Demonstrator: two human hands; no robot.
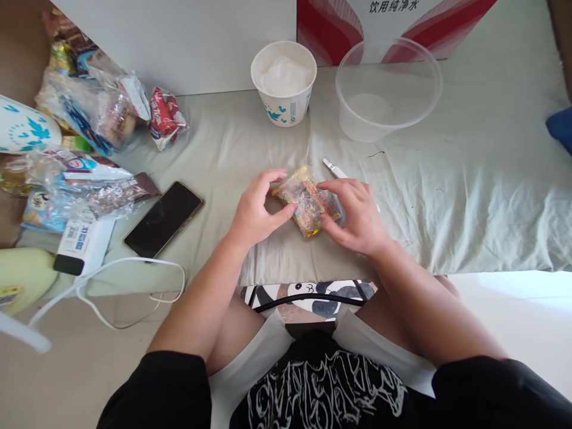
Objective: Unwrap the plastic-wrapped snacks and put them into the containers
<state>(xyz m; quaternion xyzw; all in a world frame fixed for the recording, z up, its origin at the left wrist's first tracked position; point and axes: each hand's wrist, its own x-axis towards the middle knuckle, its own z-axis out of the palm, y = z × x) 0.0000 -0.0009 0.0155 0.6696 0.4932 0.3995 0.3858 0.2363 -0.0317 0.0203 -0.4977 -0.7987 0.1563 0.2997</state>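
Observation:
Both my hands hold a small clear packet of colourful beads [306, 199] just above the grey-green sheet [469, 196]. My left hand [254, 211] pinches its left end, thumb and fingers around it. My right hand [357, 214] grips the right end, partly covering it. A small white-handled tool [334, 168] lies on the sheet just behind my right hand. Farther back stand a white paper cup [283, 83] holding something white and an empty clear plastic bowl [388, 89].
A black phone [163, 218] lies to the left. Beyond it are a pile of snack packets [89, 113], a red wrapper [166, 116], a white charger [84, 244] with cable [134, 280]. A red-and-white box [339, 27] stands behind.

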